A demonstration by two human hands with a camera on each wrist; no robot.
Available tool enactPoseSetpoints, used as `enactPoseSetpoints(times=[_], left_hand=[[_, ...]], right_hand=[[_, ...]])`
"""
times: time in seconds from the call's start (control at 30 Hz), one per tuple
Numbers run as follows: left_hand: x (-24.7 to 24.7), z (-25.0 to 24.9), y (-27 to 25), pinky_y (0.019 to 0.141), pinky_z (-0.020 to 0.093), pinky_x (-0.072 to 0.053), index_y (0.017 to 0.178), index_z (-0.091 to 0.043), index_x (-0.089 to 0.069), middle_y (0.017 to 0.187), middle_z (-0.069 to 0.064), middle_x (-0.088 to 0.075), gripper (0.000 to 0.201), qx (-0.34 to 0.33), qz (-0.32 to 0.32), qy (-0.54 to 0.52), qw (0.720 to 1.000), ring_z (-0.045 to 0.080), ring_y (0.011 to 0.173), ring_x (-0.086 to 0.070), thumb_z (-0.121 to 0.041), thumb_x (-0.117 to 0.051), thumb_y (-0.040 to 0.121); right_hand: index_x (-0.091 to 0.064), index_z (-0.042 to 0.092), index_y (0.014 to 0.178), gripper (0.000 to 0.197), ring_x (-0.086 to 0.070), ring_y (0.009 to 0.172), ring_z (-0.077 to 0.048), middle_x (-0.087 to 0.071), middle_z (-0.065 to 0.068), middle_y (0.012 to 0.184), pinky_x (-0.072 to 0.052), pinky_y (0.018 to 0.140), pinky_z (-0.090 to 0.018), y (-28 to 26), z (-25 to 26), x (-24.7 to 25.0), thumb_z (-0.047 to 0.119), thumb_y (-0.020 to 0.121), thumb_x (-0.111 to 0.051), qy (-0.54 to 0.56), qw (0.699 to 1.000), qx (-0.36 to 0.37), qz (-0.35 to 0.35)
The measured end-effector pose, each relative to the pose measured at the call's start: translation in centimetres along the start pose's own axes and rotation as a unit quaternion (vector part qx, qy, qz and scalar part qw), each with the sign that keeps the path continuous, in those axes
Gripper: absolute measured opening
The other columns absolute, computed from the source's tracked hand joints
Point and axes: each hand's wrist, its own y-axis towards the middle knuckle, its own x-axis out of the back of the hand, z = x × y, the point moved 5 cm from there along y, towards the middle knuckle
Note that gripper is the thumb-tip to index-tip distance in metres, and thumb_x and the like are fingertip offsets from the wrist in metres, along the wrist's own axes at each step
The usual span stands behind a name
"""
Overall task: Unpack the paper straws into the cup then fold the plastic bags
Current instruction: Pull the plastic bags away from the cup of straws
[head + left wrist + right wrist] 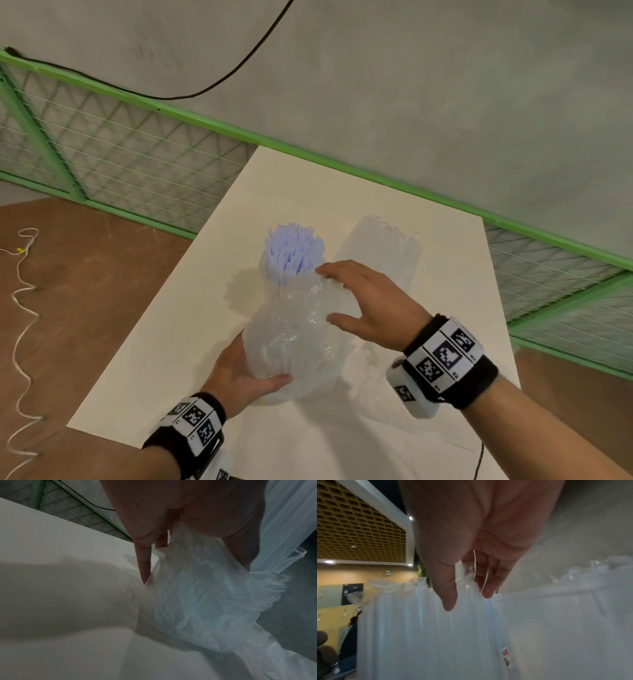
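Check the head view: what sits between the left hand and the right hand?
The crumpled plastic bag, with the left hand gripping its lower end and the right hand open against its upper side. The head view shows it.

2 hands (239, 373) (370, 308), 2 plastic bags (294, 335) (380, 250), 1 straw bunch (293, 253), 1 table (308, 185).
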Motion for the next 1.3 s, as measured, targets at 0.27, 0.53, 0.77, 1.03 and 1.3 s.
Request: enactPoseSetpoints(times=[0.27, 0.53, 0.77, 1.03, 1.3], left_hand=[[0.0, 0.2, 0.0, 0.096, 0.031, -0.05, 0.124, -0.032, -0.058, 0.111, -0.018, -0.07, 0.085, -0.009, 0.013, -0.001, 1.0, -0.001, 0.107, -0.063, -0.04, -0.095, 0.048], [0.2, 0.1, 0.1, 0.096, 0.033, -0.051, 0.122, -0.035, -0.057, 0.11, -0.018, -0.07, 0.085, -0.016, 0.016, 0.011, 1.0, 0.0, 0.105, -0.064, -0.047, -0.093, 0.046], [0.2, 0.1, 0.2, 0.095, 0.034, -0.052, 0.12, -0.035, -0.059, 0.109, -0.016, -0.07, 0.084, -0.017, 0.017, 0.012, 1.0, 0.001, 0.104, -0.065, -0.046, -0.094, 0.045], [0.3, 0.9, 0.5, 0.095, 0.04, -0.053, 0.117, -0.035, -0.061, 0.107, -0.011, -0.072, 0.084, 0.001, 0.02, 0.016, 1.0, 0.007, 0.102, -0.067, -0.05, -0.093, 0.041], [0.2, 1.1, 0.6, 0.095, 0.041, -0.053, 0.116, -0.034, -0.061, 0.107, -0.01, -0.072, 0.085, 0.01, 0.017, 0.006, 1.0, 0.008, 0.102, -0.068, -0.05, -0.094, 0.039]], right_hand=[[-0.052, 0.022, 0.114, 0.035, -0.054, 0.095, -0.009, -0.053, 0.006, 0.111, -0.044, 0.086, -0.021, -0.7, 0.6, -1.3, 0.019, 0.084, -0.07, 0.107, 0.99, -0.008, -0.093], [-0.053, 0.02, 0.117, 0.034, -0.056, 0.1, -0.006, -0.059, 0.01, 0.106, -0.043, 0.089, -0.017, -1.8, 0.2, -2.9, 0.012, 0.086, -0.066, 0.167, 0.971, -0.058, -0.163], [-0.057, 0.02, 0.109, 0.022, -0.056, 0.097, -0.002, -0.06, 0.008, 0.102, -0.04, 0.085, -0.011, -2.1, 0.7, -4.2, 0.01, 0.089, -0.061, 0.167, 0.956, -0.079, -0.227], [-0.061, 0.014, 0.113, 0.027, -0.057, 0.094, 0.001, -0.063, 0.006, 0.102, -0.04, 0.083, -0.008, -2.3, 1.5, -3.8, -0.001, 0.092, -0.051, 0.141, 0.93, -0.089, -0.328], [-0.064, 0.014, 0.107, 0.016, -0.058, 0.099, 0.001, -0.065, 0.006, 0.103, -0.04, 0.088, -0.009, -2.4, 1.2, -5.3, 0.022, 0.099, -0.053, 0.158, 0.931, -0.114, -0.308]])
